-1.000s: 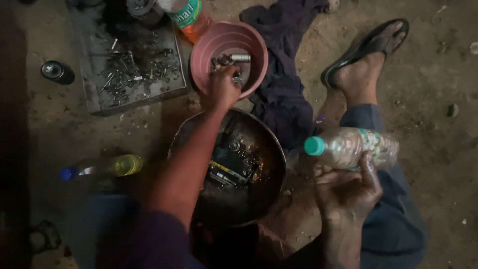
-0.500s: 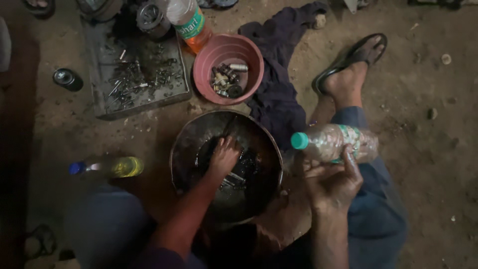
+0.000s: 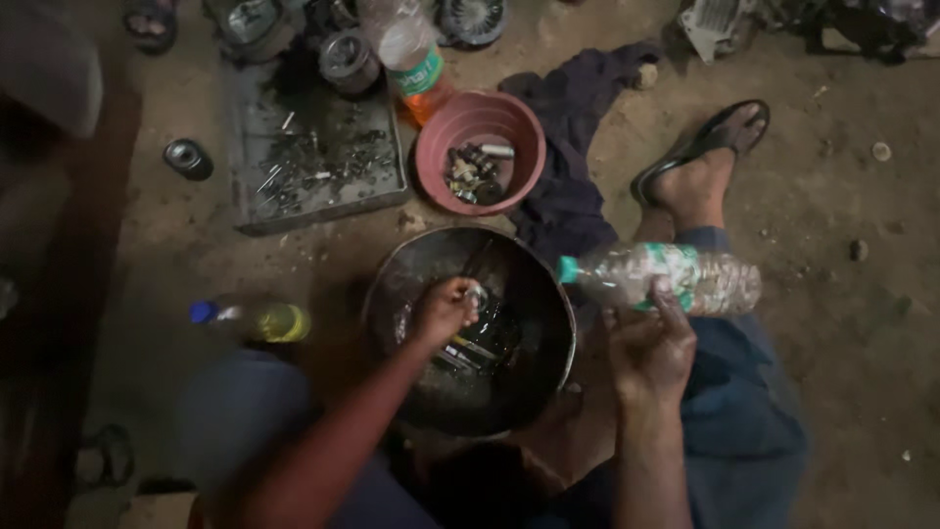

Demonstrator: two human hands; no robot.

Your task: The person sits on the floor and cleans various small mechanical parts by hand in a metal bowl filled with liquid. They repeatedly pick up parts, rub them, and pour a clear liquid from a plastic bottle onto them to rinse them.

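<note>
My left hand point(image 3: 443, 309) is over the dark metal basin point(image 3: 548, 387) of oily liquid and holds a small shiny metal part point(image 3: 476, 292) pinched in its fingers. More metal parts lie in the liquid under it. My right hand point(image 3: 650, 348) grips a clear plastic bottle point(image 3: 676, 277) with a green cap, held sideways to the right of the basin with the cap pointing at it. A pink plastic bowl point(image 3: 524, 122) with several small metal parts stands just beyond the basin.
A flat grey tray point(image 3: 255, 181) with screws and bits lies at upper left. A bottle with orange liquid point(image 3: 409, 59) stands by the pink bowl. A yellow-liquid bottle point(image 3: 257, 319) lies left of the basin. A dark cloth point(image 3: 573, 167) and my sandalled foot point(image 3: 697, 162) are to the right.
My left hand left the pink bowl, went down into the basin, and now lifts a small metal part out of the liquid. My right hand kept hold of the bottle, shifting slightly.
</note>
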